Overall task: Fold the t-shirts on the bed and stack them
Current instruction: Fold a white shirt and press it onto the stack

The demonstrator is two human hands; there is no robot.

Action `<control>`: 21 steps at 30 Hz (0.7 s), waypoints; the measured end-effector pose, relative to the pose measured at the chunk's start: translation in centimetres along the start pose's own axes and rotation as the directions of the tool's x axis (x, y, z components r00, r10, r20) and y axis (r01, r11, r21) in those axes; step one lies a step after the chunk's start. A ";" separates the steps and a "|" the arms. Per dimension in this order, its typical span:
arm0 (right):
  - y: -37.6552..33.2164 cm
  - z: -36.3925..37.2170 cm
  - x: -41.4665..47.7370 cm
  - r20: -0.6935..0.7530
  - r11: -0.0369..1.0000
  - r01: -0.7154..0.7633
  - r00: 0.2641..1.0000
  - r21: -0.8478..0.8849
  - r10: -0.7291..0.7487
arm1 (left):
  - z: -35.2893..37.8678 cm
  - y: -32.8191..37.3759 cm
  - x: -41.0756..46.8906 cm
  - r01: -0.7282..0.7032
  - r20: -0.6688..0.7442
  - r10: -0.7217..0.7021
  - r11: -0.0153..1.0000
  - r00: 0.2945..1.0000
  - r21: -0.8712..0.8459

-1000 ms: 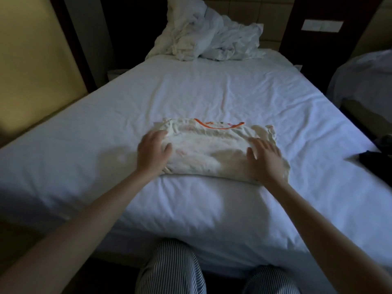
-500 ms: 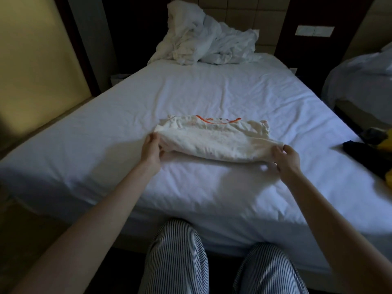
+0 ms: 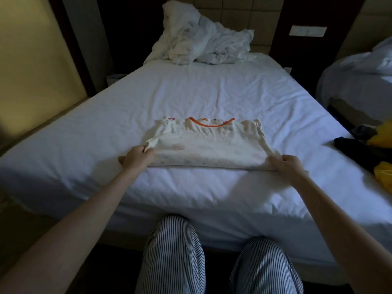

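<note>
Head camera looks down the bed [image 3: 212,92], and both hands are on the job: the left hand [image 3: 137,158] pinches the near left corner of the cream t-shirt [image 3: 209,145], and the right hand [image 3: 286,164] grips its near right corner, fingers curled into the cloth, the two well apart. The t-shirt lies folded across the bed near its foot, orange neckline toward the bed's head. Up at the head sits a crumpled white duvet [image 3: 201,43]. On the bed's right edge lie a dark garment [image 3: 356,149] and some yellow cloth [image 3: 381,132]. Striped trousers [image 3: 174,255] show just off the foot.
</note>
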State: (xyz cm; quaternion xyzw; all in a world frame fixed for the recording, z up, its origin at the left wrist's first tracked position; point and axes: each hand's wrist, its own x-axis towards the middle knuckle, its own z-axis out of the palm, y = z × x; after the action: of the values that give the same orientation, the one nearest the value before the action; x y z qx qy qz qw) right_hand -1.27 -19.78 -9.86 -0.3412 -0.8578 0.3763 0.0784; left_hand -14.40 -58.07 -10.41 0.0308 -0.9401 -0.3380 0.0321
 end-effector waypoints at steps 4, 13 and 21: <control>-1.0 0.0 -0.2 -0.019 0.967 -0.024 1.000 -0.254 0.020 | -0.5 0.3 0.2 0.033 -0.050 -0.020 0.962 0.999 0.271; -8.1 4.1 1.3 0.141 0.770 0.428 0.900 -0.473 -0.413 | 2.2 7.9 3.6 -0.433 0.225 0.375 0.831 0.899 0.348; -6.4 5.3 2.7 0.247 0.748 0.334 0.941 -0.574 -0.231 | 5.3 5.3 6.7 -0.375 0.442 0.167 0.817 0.881 0.439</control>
State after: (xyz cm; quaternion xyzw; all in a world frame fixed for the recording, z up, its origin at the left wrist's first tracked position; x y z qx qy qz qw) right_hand -8.74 -24.31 -9.48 -0.1827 -0.9778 0.0907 -0.0484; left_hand -21.69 -51.19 -10.88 -0.1653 -0.9774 -0.0670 -0.1132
